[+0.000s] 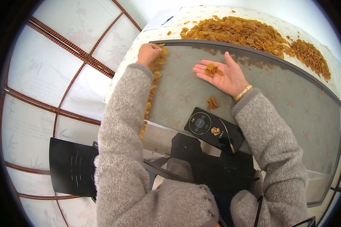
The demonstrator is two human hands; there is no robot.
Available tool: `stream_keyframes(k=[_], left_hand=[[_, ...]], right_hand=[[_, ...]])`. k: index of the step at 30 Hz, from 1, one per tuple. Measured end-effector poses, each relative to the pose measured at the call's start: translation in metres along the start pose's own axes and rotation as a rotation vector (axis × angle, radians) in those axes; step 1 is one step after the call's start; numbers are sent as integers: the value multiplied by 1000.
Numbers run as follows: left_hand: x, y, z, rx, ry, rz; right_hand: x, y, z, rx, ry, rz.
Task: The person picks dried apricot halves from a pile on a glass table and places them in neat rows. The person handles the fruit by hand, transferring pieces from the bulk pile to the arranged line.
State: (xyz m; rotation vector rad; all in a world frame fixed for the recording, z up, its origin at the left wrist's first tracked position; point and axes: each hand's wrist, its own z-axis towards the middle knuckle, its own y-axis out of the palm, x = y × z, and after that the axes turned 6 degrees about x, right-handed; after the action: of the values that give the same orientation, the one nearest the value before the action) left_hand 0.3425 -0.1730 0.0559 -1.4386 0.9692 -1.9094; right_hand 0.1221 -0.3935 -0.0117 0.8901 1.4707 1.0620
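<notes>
My left hand [149, 53] is closed in a pinch on a thin amber slice at the far left corner of a dark-framed mesh screen [178, 81]. Below it, a column of overlapping dried amber slices [154, 81] runs along the screen's left edge, partly hidden by my sleeve. Palm up over the screen, my right hand [225, 75] lies open with its fingers stretched. A few dried slices [211, 69] rest on that palm and fingers. Nearer to me, a small cluster of slices [212, 102] sits on the mesh, just above a black phone [204, 122].
Behind the screen, a large heap of dried slices [235, 32] and a smaller heap [310, 55] lie on the patterned tablecloth [138, 47]. Paper with a pen [167, 20] is at the back left. A folding screen [49, 66] and black chair [72, 166] stand left.
</notes>
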Motion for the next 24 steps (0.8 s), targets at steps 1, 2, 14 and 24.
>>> stream_keyframes(k=[1,2,14,24], left_hand=[[-1,-1,-1,12,11,14],[-1,-2,-2,23,23,28],[22,4,-24,48,346,-26],[84,11,-154,-530,1068,-192]], right_hand=[[0,1,0,-1,1,-1],[1,3,0,-1,2,-2],[0,0,2,-27,4,50],[-4,-2,1,-1,-47,40]])
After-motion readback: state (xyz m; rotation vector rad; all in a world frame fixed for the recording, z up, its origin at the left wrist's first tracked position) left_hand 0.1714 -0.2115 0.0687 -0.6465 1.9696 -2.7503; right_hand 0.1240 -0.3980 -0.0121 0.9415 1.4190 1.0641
